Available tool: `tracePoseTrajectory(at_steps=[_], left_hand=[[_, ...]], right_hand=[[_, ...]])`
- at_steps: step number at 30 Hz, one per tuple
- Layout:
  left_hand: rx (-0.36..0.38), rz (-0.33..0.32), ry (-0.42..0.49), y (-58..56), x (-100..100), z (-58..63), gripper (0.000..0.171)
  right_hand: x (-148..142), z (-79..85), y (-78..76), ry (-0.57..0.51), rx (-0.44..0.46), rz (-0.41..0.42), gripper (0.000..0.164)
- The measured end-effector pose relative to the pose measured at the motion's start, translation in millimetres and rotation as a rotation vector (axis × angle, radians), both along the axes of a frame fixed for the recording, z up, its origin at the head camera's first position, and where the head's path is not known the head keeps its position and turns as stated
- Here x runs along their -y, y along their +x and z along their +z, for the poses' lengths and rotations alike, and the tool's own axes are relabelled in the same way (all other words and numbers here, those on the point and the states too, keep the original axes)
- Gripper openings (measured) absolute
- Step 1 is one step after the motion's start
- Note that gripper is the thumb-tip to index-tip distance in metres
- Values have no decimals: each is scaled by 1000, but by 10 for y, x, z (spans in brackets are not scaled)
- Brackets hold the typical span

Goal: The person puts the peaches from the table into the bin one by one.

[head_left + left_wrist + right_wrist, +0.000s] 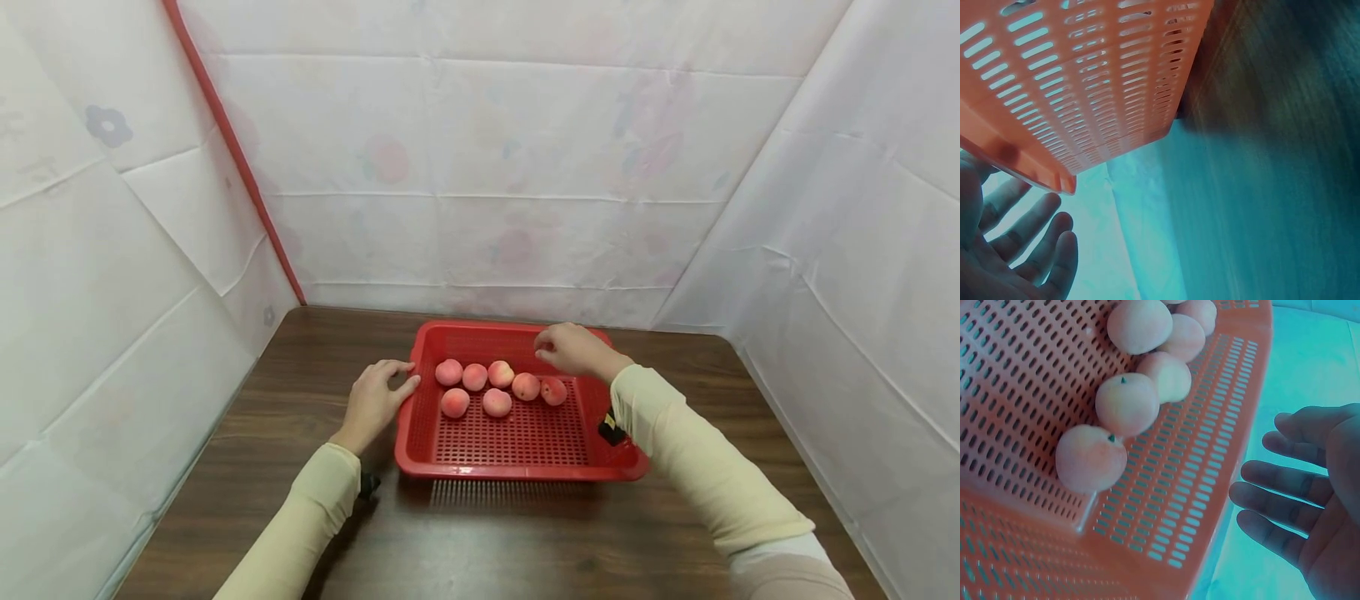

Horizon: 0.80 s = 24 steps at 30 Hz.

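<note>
A red plastic basket (517, 472) with a slotted floor and walls holds several pink-red peaches (497, 402). They lie in two loose rows toward its back left; one peach (1091, 459) sits nearest the corner in the right wrist view. My left hand (377, 398) is at the basket's left rim, thumb and index fingertips right at the edge. The other fingers (1039, 250) extend loosely beside the rim in the left wrist view. Over the back right part of the basket hovers my right hand (572, 347), fingers loosely bent with nothing between them.
The basket stands on a dark wooden table (480, 550). White patterned sheets (480, 167) hang behind the table and along both sides, with a red strip (232, 150) at the back left. Small black devices (611, 429) are worn at the wrists.
</note>
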State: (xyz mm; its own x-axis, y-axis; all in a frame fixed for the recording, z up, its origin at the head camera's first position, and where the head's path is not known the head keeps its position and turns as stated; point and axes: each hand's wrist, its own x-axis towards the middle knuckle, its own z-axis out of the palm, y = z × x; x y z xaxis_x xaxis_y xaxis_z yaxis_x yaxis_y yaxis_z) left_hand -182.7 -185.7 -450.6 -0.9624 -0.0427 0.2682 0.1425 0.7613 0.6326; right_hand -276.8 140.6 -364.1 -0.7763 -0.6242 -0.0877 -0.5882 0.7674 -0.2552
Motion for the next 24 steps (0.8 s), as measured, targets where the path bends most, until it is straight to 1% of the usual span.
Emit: tracePoseTrajectory(at_steps=[5, 8, 13, 18, 24], left_hand=[[19, -6, -10, 10, -8, -5, 40], [24, -12, -27, 1, -11, 3, 42], [32, -18, -47, -19, -21, 15, 44], [59, -18, -47, -13, -49, 13, 46], [50, -19, -43, -4, -80, 10, 46]], right_hand=[[-128, 89, 34, -26, 17, -57, 26], [-215, 156, 75, -38, 21, -76, 26], [-407, 228, 108, -67, -12, -83, 23], [-640, 230, 108, -71, -22, -104, 23], [-889, 176, 149, -77, -32, -122, 22]])
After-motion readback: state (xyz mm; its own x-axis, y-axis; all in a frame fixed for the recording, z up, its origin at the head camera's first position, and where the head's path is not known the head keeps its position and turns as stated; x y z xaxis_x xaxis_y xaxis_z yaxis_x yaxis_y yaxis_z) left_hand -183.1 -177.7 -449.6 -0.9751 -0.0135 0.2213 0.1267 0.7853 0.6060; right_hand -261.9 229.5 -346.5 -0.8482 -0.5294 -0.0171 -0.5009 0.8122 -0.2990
